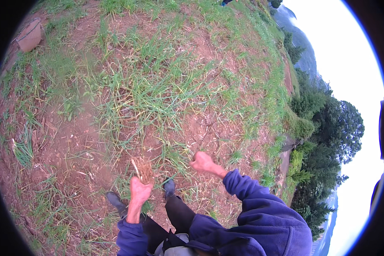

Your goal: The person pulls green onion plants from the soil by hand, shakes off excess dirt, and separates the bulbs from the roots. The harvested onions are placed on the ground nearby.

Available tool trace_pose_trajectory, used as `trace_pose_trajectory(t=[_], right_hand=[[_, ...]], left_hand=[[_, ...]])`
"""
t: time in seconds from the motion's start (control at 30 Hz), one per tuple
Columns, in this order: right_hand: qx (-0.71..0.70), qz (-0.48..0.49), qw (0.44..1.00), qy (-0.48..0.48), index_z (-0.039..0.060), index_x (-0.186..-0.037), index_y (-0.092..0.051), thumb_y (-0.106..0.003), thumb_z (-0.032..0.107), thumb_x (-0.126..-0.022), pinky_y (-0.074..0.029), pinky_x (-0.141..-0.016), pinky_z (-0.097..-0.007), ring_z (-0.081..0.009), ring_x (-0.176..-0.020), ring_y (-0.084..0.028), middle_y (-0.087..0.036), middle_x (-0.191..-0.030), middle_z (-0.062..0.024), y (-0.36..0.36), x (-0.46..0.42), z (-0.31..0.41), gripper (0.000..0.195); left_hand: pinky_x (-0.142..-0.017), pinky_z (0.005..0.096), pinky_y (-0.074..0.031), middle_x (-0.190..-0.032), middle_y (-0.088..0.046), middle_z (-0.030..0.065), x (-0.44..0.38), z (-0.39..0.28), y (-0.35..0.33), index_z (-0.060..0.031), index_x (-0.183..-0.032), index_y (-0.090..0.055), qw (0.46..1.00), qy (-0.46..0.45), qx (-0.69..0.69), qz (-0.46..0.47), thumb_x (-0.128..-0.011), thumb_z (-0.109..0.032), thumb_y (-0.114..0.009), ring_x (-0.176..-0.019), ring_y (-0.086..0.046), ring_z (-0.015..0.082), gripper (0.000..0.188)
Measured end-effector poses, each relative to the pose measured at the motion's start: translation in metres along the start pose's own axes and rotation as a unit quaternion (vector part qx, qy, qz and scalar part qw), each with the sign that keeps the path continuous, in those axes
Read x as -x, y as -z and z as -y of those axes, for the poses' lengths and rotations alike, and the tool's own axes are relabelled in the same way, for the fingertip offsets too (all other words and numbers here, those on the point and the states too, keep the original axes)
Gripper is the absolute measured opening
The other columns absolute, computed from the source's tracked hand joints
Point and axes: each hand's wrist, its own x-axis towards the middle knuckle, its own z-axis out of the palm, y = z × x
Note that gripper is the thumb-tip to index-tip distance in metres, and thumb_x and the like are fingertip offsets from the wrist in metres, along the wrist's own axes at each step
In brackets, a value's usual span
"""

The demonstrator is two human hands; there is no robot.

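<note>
My left hand (140,188) is closed around a bundle of plants, whose tangled brown roots (144,169) and a pale stem stick out beyond the fist; a little green foliage shows below it. My right hand (202,162) is raised over the soil to the right, its fingers curled around what looks like the handle of a tool; a thin, dark, forked shape (208,125) lies just beyond it. Clumps of narrow-leaved green plants (156,92), resembling scallions, stand ahead of both hands. A loose bunch of similar plants (24,150) lies at the far left.
A brown basket or bucket (30,36) stands at the upper left. Reddish soil carries dry stalks and low weeds. My boots (169,187) are beneath my hands. Part of a person (225,2) shows at the top edge. Trees (326,128) line the right side.
</note>
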Motion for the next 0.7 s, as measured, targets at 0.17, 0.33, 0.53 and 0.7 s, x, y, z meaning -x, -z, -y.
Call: trace_pose_trajectory(t=[0.17,0.33,0.53,0.7], right_hand=[[-0.104,-0.055,0.992,0.035,-0.0045,-0.066,-0.057,-0.047,0.023,-0.095,-0.053,-0.039,-0.0344,-0.024,-0.046,-0.065,-0.063,-0.063,-0.0181,0.095,0.006,-0.041,0.041],[-0.147,-0.193,0.969,0.036,-0.0089,-0.065,-0.057,-0.048,0.011,-0.083,-0.054,-0.039,-0.0348,-0.0232,-0.045,-0.063,-0.061,-0.057,-0.0172,0.218,0.016,-0.046,0.028],[-0.12,-0.268,0.956,0.015,-0.0049,-0.065,-0.055,-0.062,0.033,-0.086,-0.052,-0.04,-0.0346,-0.0201,-0.043,-0.061,-0.061,-0.057,-0.013,0.311,0.052,-0.005,0.044],[-0.363,-0.728,0.58,0.027,-0.0003,-0.062,-0.057,-0.057,0.023,-0.083,-0.051,-0.038,-0.034,-0.0162,-0.04,-0.051,-0.05,-0.05,-0.0074,0.452,0.098,-0.061,0.032]], left_hand=[[-0.061,0.0399,-0.051,-0.068,-0.066,0.0183,0.002,0.014,0.035,0.0024,-0.08,-0.069,0.985,0.011,-0.164,-0.05,-0.07,-0.023,-0.076,-0.065,-0.067,0.0286,0.028],[-0.068,0.0457,-0.052,-0.075,-0.066,0.0263,0.003,0.028,0.046,0.0052,-0.076,-0.067,0.963,0.031,-0.255,-0.08,-0.069,-0.024,-0.075,-0.075,-0.067,0.0406,0.031],[-0.063,0.0422,-0.051,-0.069,-0.066,0.0231,0.001,0.038,0.067,0.0037,-0.08,-0.068,0.965,0.06,-0.241,-0.085,-0.069,-0.018,-0.073,-0.068,-0.069,0.0332,0.025],[-0.058,0.0423,-0.049,-0.065,-0.065,0.0207,0.003,0.04,0.056,0.004,-0.081,-0.068,0.976,0.015,-0.204,-0.079,-0.07,-0.017,-0.073,-0.061,-0.067,0.0305,0.024]])
